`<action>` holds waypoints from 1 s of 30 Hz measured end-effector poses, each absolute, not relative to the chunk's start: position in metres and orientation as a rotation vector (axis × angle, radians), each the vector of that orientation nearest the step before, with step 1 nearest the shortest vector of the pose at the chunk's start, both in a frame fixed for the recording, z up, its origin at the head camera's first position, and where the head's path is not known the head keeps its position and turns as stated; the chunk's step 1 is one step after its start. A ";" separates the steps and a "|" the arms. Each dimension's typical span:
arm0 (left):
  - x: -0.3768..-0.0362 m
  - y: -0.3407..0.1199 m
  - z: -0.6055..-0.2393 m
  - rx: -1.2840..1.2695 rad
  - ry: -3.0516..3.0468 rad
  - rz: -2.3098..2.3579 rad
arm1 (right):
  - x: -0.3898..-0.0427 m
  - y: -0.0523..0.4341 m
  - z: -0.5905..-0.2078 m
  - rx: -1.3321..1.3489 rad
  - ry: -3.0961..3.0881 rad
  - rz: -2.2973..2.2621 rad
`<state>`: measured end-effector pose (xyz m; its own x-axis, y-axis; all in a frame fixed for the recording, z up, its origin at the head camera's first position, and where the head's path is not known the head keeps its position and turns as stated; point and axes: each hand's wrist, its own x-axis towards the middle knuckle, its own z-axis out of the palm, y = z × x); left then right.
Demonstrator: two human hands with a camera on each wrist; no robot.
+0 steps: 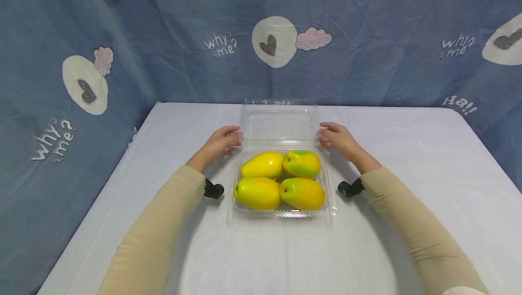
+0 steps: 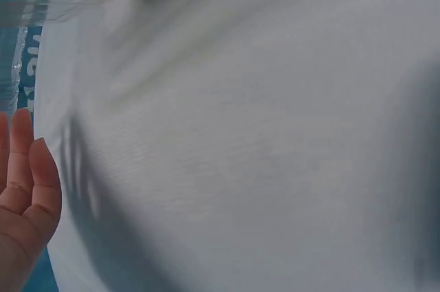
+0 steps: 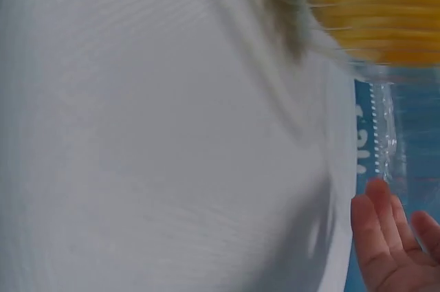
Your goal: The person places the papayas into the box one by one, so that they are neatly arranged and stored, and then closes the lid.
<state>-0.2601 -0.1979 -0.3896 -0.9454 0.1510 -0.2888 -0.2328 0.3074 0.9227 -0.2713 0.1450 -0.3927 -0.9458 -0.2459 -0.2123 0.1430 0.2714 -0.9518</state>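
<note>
A clear plastic clamshell box (image 1: pixel 281 214) lies on the table, its lid (image 1: pixel 281 123) raised at the back. Inside its base sit several yellow mangoes, among them a front left mango (image 1: pixel 258 194) and a greenish back right mango (image 1: pixel 302 164). My left hand (image 1: pixel 223 142) is at the lid's left edge, near the hinge, with fingertips right by the plastic. On the opposite side my right hand (image 1: pixel 337 140) reaches to the lid's right edge. Both wrist views show extended fingers beside the clear plastic: left fingers (image 2: pixel 45 182), right fingers (image 3: pixel 371 230).
White cloth covers the table (image 1: pixel 261 258). A blue printed curtain (image 1: pixel 187 68) hangs behind its back edge and down the left side. Each wrist wears a black camera mount, the left mount (image 1: pixel 214 190) and the right mount (image 1: pixel 350 189), both beside the box.
</note>
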 end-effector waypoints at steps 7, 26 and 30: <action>-0.264 -0.204 -0.376 0.022 2.295 1.646 | -0.273 0.146 -0.378 -0.152 2.263 -1.677; -0.263 -0.217 -0.326 0.167 2.361 1.499 | -0.267 0.150 -0.321 -0.177 2.456 -1.611; -0.260 -0.218 -0.320 0.183 2.378 1.453 | -0.260 0.153 -0.314 -0.244 2.492 -1.553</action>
